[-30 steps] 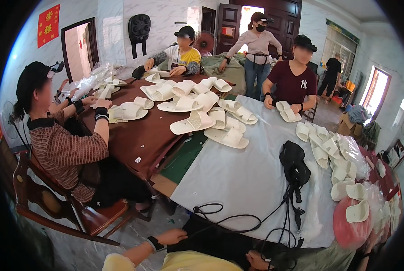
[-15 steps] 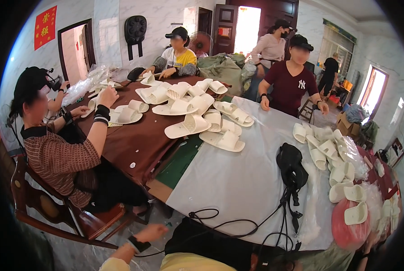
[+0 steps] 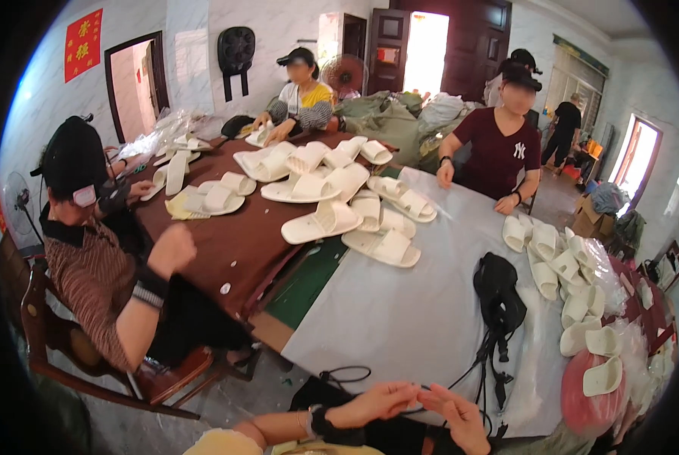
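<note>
Black cord [image 3: 461,375] is being pinched between the fingertips of the left hand [image 3: 374,402] and right hand [image 3: 457,417], running up to the black pouch [image 3: 499,296] on the desk [image 3: 400,318].

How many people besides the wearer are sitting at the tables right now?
3. One person in a striped shirt on a wooden chair at the left, one in a yellow top at the far end, one in a maroon shirt at the far right side. Others stand behind; some may be hidden.
</note>
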Motion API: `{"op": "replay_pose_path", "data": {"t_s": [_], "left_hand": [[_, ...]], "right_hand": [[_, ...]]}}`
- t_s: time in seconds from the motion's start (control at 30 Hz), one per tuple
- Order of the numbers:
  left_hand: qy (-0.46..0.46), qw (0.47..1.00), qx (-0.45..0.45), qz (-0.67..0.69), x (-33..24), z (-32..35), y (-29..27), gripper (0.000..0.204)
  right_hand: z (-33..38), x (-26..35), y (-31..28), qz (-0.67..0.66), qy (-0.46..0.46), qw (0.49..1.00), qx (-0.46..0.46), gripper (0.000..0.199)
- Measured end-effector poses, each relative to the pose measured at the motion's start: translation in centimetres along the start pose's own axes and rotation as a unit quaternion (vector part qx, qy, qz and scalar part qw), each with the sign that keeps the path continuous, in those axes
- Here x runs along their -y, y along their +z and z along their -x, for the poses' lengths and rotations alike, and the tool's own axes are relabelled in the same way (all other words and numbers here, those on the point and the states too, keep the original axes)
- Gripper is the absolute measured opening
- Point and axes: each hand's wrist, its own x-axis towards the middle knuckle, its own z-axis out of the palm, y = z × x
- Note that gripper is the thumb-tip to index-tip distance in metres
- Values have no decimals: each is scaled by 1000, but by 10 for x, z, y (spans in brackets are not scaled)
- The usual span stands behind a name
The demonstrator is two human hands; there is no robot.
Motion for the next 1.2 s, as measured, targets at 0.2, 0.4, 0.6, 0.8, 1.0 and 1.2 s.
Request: {"op": "replay_pose_path", "data": {"t_s": [0.2, 0.4, 0.6, 0.8, 1.0, 1.2], "left_hand": [[-25, 996, -65, 48, 20, -7, 0, 32], [52, 993, -109, 4, 24, -19, 4, 33], [-3, 999, -40, -34, 44, -15, -3, 34], [8, 987, 42, -152, 30, 6, -17, 31], [22, 925, 166, -341, -11, 20, -69, 24], [97, 817, -32, -567, -110, -55, -114, 33]], "right_hand": [[-14, -32, -15, -54, 16, 988, -146, 41], [-28, -15, -8, -67, 201, 977, -21, 36], [-39, -26, -6, -145, 112, 975, -128, 29], [-44, -51, -37, -422, -25, 834, -356, 14], [-9, -84, -94, -551, -79, 790, -256, 21], [20, -47, -115, -477, -101, 795, -360, 26]]}}
